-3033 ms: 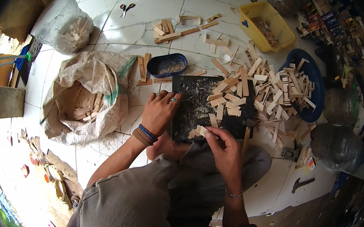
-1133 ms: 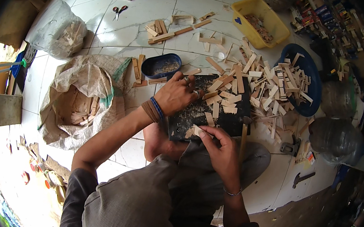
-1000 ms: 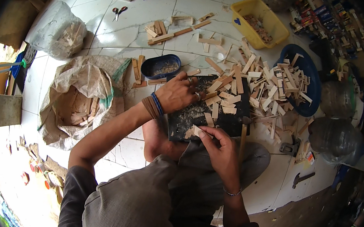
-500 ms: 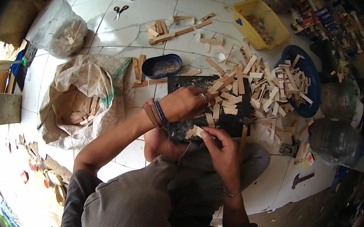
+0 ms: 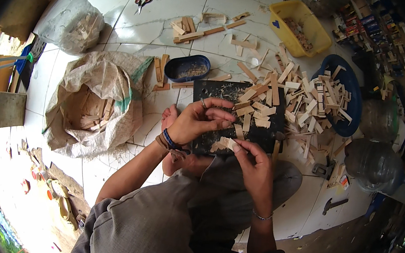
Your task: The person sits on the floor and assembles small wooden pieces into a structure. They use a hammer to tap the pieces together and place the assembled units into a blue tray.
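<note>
Over the black board (image 5: pixel 212 88), my left hand (image 5: pixel 198 123) hovers with its thumb and fingers apart and nothing between them. My right hand (image 5: pixel 253 168) pinches a small pale wood piece (image 5: pixel 232 144) between thumb and fingertips, low over the board's near edge. Several short wood strips (image 5: pixel 262 117) lie on the board just right of my left fingertips, among shavings. A large heap of cut wood pieces (image 5: pixel 312 109) spreads to the right of the board and spills into a tilted blue basin (image 5: pixel 352 101).
To the left stand an open woven sack (image 5: pixel 64 111) with wood scraps and a clear plastic bag (image 5: pixel 55 19). A small blue tub (image 5: pixel 171 69) sits behind the board, a yellow tub (image 5: pixel 317 37) farther back. Scissors (image 5: pixel 141 4), a hammer (image 5: pixel 336 205) and large plastic bottles (image 5: pixel 373 163) lie around.
My left hand has drawn back from the strips on the board toward me and its fingers have spread. My right hand keeps its pinch on the small wood piece. The view has shifted slightly.
</note>
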The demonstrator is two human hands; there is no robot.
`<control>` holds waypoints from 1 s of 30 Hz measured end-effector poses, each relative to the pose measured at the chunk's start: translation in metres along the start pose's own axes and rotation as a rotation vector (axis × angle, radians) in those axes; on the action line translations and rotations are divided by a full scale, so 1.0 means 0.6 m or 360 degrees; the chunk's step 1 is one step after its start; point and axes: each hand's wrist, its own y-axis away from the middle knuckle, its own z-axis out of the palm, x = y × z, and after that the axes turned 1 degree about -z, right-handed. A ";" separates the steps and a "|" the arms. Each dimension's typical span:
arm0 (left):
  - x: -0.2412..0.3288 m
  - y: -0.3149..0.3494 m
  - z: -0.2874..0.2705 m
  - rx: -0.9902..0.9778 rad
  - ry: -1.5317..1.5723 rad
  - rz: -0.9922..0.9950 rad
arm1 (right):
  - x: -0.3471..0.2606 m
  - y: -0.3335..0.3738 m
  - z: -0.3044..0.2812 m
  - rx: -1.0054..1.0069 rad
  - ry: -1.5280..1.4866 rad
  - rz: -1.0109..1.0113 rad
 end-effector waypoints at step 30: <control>0.046 0.041 0.045 -0.0144 -0.1524 0.0633 | -0.008 -0.001 0.002 0.0080 0.0033 -0.0087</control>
